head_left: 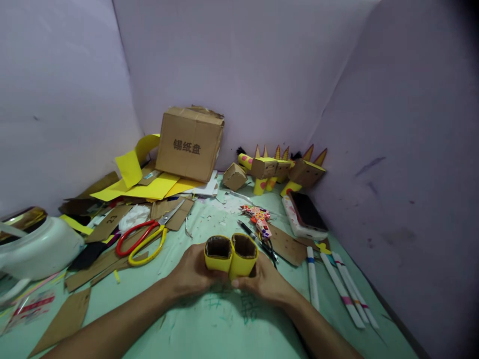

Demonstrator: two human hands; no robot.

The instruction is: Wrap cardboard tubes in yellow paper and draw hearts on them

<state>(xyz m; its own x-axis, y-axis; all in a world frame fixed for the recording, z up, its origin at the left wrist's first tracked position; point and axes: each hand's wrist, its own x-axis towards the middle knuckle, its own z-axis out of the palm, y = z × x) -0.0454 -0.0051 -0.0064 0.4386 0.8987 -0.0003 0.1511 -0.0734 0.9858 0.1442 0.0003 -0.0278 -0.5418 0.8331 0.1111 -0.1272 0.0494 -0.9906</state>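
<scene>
Two short yellow-covered cardboard tubes stand side by side, touching, at the lower middle of the head view, their open brown tops facing up. My left hand (194, 271) is closed round the left yellow tube (218, 263), and my right hand (264, 280) grips the right yellow tube (242, 265), its thumb near the tube's lower front. Some of the fingers are hidden behind the tubes. Just beyond the tubes lie a black pen (247, 229) and a patterned paper piece (261, 218).
Scissors (149, 237) with red and yellow handles lie left among cardboard scraps. A cardboard box (190, 144) leans at the back beside yellow paper (157, 187). Horned cardboard figures (307, 172), a phone (307, 210) and white markers (342, 289) are right; a white glue gun-like object (45, 252) is left.
</scene>
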